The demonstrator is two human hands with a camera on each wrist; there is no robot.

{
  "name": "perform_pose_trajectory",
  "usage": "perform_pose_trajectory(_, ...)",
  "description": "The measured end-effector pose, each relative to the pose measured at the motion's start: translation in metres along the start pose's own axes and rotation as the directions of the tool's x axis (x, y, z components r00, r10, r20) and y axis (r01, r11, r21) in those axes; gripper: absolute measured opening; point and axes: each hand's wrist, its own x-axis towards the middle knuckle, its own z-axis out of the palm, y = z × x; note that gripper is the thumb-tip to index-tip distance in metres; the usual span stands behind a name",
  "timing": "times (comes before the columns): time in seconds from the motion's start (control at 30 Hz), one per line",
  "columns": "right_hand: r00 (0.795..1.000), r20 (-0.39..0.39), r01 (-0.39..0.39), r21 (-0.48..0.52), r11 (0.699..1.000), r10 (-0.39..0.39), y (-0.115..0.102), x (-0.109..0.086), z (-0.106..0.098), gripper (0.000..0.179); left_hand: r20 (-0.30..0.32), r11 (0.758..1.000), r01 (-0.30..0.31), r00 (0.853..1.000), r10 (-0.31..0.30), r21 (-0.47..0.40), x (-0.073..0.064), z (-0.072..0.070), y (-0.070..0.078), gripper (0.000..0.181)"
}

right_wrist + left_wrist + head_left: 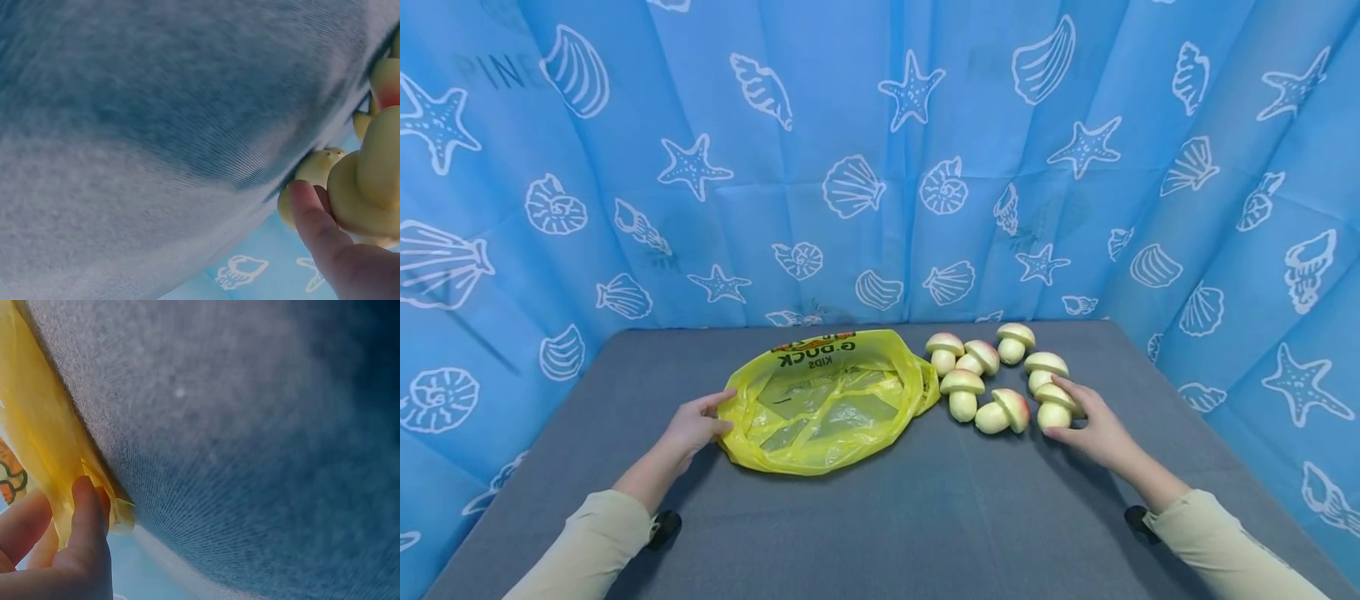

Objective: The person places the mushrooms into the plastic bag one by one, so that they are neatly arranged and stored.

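A yellow plastic bag (pixel 820 454) lies on the table with its mouth spread wide. At its left rim, my left hand (pixel 691 427) holds the edge between thumb and fingers; the left wrist view shows the fingertips (pixel 82 487) against the thin plastic. Over on the right, my right hand (pixel 1096 427) grips a toy mushroom (pixel 1057 408) with a pale cap and stem, thumb on the near side and fingers over the cap. The same mushroom (pixel 381 162) appears large in the right wrist view. Just behind it is another mushroom (pixel 1045 367).
Several more mushrooms lie between the bag and my right hand, among them one on its side (pixel 1003 412) and one upright (pixel 962 393). A grey cloth covers the table (pixel 910 533). A blue shell-patterned curtain (pixel 850 125) encloses the back and sides.
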Motion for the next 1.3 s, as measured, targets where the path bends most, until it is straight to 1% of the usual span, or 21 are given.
perform_pose_trajectory(0.13, 1.0, -0.008, -0.012, 0.024, 1.0, 0.013, -0.003, 0.0, -0.005, 0.079, 0.005, 1.0, 0.0, 1.0, 0.0, -0.002, 0.002, -0.001, 0.001, 0.062)
perform_pose_trajectory(0.37, 1.0, -0.021, -0.007, 0.055, 0.998, 0.009, -0.007, -0.002, -0.011, 0.079, 0.008, 1.0, 0.006, 1.0, -0.006, -0.003, 0.005, -0.001, 0.003, 0.062)
perform_pose_trajectory(0.47, 0.999, -0.025, -0.023, 0.082, 0.996, 0.025, -0.009, -0.002, -0.013, 0.082, 0.01, 1.0, 0.008, 1.0, -0.008, -0.002, 0.006, -0.001, 0.002, 0.062)
perform_pose_trajectory(0.67, 0.996, -0.038, -0.076, 0.1, 0.992, 0.08, -0.015, -0.001, -0.015, 0.089, 0.021, 1.0, 0.009, 1.0, -0.009, 0.006, 0.008, -0.001, 0.002, 0.062)
perform_pose_trajectory(0.9, 0.995, -0.049, -0.08, 0.168, 0.982, 0.09, -0.028, 0.0, -0.016, 0.089, 0.036, 1.0, 0.0, 0.999, 0.001, -0.013, 0.005, -0.003, 0.004, 0.063)
perform_pose_trajectory(0.97, 0.994, -0.052, -0.081, 0.174, 0.981, 0.091, -0.031, 0.001, -0.016, 0.089, 0.037, 1.0, -0.003, 0.999, 0.004, -0.015, 0.003, -0.003, 0.004, 0.063)
perform_pose_trajectory(1.13, 0.996, -0.046, -0.072, 0.197, 0.978, 0.082, -0.04, 0.003, -0.016, 0.088, 0.027, 1.0, -0.008, 1.0, 0.008, -0.017, 0.0, -0.002, 0.003, 0.062)
perform_pose_trajectory(1.3, 0.996, -0.036, -0.077, 0.232, 0.97, 0.087, -0.05, 0.005, -0.013, 0.088, 0.02, 1.0, -0.013, 1.0, 0.013, -0.02, 0.0, -0.001, 0.0, 0.062)
